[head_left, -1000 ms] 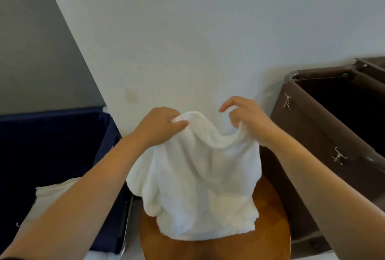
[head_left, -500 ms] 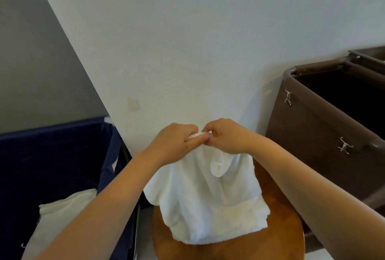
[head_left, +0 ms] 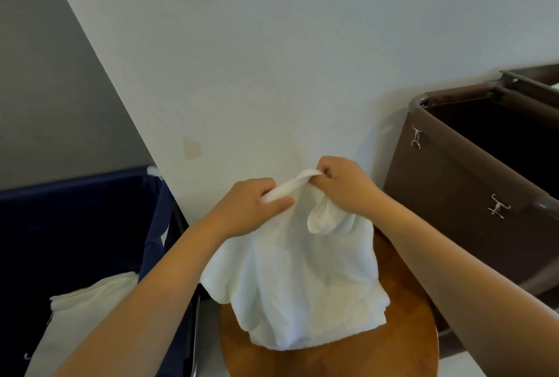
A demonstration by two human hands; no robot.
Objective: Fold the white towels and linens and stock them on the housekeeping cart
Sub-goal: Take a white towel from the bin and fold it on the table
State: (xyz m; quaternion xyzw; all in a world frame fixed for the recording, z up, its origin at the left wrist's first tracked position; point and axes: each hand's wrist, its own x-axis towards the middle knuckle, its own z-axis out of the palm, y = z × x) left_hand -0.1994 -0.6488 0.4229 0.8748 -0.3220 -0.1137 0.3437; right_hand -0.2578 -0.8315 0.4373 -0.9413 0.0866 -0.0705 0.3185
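A round wooden counter (head_left: 402, 346) with a warm orange-brown top sits low in the middle of the view, close to the white wall (head_left: 272, 59), between a navy fabric bin (head_left: 90, 225) on the left and a brown cart (head_left: 453, 210) on the right. On it lies a white towel (head_left: 302, 286). Its bunched lower folds rest on the far part of the top, while its upper part is lifted clear. The wood shows along the near edge and to the towel's right.
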